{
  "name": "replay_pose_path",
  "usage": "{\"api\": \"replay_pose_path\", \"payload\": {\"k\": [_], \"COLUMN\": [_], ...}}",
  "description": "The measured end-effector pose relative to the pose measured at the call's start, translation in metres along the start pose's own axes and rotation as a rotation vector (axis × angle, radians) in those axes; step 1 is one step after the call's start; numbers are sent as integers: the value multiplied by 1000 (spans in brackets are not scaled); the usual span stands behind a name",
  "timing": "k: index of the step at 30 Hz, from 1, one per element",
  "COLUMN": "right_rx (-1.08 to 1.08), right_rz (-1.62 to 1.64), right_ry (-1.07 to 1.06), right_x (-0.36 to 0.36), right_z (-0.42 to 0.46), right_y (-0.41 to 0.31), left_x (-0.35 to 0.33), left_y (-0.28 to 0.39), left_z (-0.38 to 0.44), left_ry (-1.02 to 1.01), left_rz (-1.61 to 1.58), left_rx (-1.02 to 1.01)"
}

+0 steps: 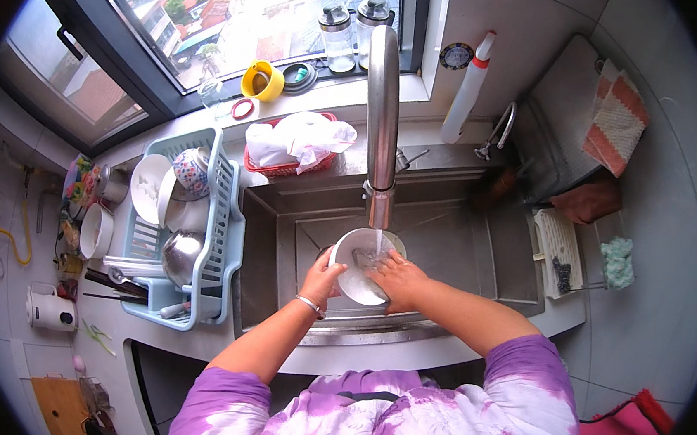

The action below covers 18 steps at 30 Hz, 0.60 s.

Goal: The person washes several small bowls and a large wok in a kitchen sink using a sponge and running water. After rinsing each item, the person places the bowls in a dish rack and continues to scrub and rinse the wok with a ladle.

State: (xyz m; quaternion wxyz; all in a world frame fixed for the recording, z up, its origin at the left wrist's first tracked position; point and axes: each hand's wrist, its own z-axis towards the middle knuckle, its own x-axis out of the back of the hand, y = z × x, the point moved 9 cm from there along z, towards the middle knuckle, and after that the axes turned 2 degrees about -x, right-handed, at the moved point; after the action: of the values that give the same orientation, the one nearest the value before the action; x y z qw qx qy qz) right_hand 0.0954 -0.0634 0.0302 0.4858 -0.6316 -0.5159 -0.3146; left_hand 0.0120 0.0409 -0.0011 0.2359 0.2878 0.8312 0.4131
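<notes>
A white bowl [348, 289] is tilted under the running faucet [382, 115], inside the stainless steel sink [457, 252]. My left hand [320, 277] grips its left rim, thumb on the edge and fingers behind the wall. Over the right rim lies my right hand [399, 281], its fingers reaching into the bowl. Water falls from the spout close to those fingertips. A greyish patch shows on the bowl's inside; I cannot tell whether it is an object or a reflection. Part of another round, pale dish [400, 245] shows behind the bowl, mostly hidden.
Left of the sink stands a light-blue dish rack [222, 206] with bowls and utensils. Behind it, a red basket [287, 168] holds white plastic bags. A spray bottle [466, 97] stands near the wall. At right are a cutting board [557, 105] and a white holder [560, 248].
</notes>
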Motion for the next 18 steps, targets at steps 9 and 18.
{"api": "replay_pose_path", "payload": {"k": [9,18], "right_rx": [233,277], "right_rz": [655,-57], "right_ry": [188,391], "right_x": [-12,5], "right_z": [29,-17], "right_y": [-42,-11], "left_x": [-9,3], "left_y": [-6,-10], "left_z": [3,13], "left_ry": [-21,-233], "left_rz": [-40,194], "left_rx": [-10,223]}}
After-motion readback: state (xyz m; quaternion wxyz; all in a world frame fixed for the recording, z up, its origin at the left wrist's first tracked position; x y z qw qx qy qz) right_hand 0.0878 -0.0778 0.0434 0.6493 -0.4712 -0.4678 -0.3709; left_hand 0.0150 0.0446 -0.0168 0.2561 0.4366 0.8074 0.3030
